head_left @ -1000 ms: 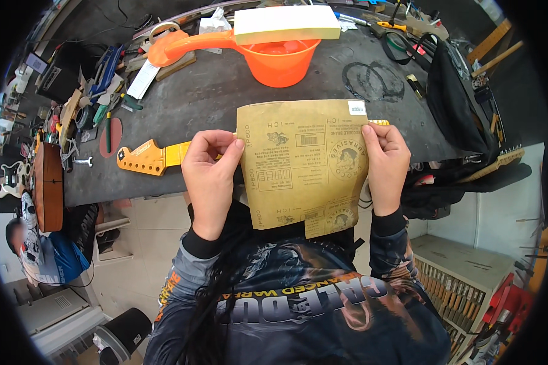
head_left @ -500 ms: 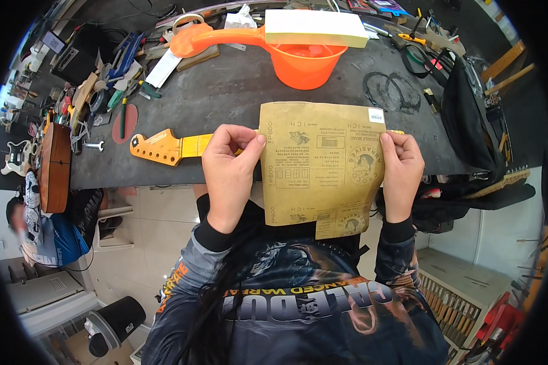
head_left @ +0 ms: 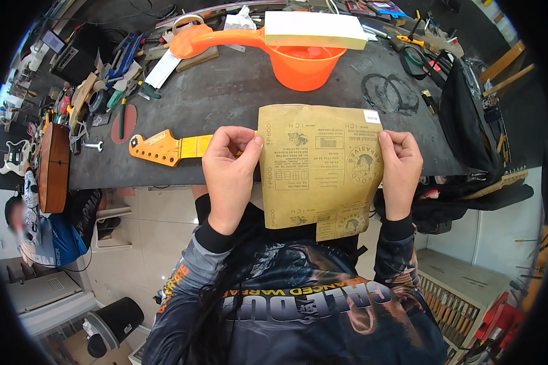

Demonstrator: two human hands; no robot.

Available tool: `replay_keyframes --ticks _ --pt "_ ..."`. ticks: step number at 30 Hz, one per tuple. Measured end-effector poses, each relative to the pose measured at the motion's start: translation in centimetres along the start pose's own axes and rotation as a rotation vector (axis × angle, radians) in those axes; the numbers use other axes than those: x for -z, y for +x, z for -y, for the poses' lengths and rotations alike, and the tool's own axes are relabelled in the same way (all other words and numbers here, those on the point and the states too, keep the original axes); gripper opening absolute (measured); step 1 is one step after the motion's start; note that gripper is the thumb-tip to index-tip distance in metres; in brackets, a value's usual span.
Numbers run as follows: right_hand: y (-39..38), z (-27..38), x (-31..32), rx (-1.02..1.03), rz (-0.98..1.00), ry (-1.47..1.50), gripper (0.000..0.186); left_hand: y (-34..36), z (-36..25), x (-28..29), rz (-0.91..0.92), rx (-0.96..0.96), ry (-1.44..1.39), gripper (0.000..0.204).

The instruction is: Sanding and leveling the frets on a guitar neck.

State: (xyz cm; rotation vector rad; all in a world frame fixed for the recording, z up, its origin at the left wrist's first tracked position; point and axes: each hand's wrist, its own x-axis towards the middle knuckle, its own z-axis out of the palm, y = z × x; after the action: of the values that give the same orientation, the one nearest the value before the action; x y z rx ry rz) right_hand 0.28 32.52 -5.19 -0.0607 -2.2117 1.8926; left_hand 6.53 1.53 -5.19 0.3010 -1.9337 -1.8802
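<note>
In the head view, the person holds a thin, tan-brown rectangular sheet of printed abrasive paper [head_left: 319,182] upright at the centre of the frame, drawn out between both hands. The left hand [head_left: 228,176] pinches its left edge between thumb and fingers; the right hand [head_left: 403,173] pinches the right edge likewise. The step in hand seems to be holding the sheet spread and looking it over. A smaller flap hangs at its lower right; whether it is separate cannot be told. Any next move would call for a light, even grip, since paper creases easily. Behind the left hand, left of centre, lies a honey-coloured wooden guitar neck [head_left: 164,149] on the dark grey workbench [head_left: 225,97].
</note>
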Motion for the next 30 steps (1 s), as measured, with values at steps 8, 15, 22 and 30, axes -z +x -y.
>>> replay_keyframes --ticks 8,15,22,30 --pt "-0.8 0.9 1.1 -0.01 0.049 -0.009 0.034 -0.8 -0.6 0.3 -0.005 -0.005 -0.139 0.019" --pt "-3.6 5.8 -0.4 -0.11 0.257 0.583 0.067 -1.9 -3.6 3.4 0.047 0.114 -0.546 0.032" --pt "-4.5 3.4 -1.1 -0.085 0.383 0.472 0.031 -3.4 -2.8 6.5 0.25 0.254 -0.541 0.035" --pt "-3.3 4.6 -0.9 -0.009 0.53 0.401 0.015 -3.9 -4.3 9.5 0.212 -0.018 -0.298 0.025"
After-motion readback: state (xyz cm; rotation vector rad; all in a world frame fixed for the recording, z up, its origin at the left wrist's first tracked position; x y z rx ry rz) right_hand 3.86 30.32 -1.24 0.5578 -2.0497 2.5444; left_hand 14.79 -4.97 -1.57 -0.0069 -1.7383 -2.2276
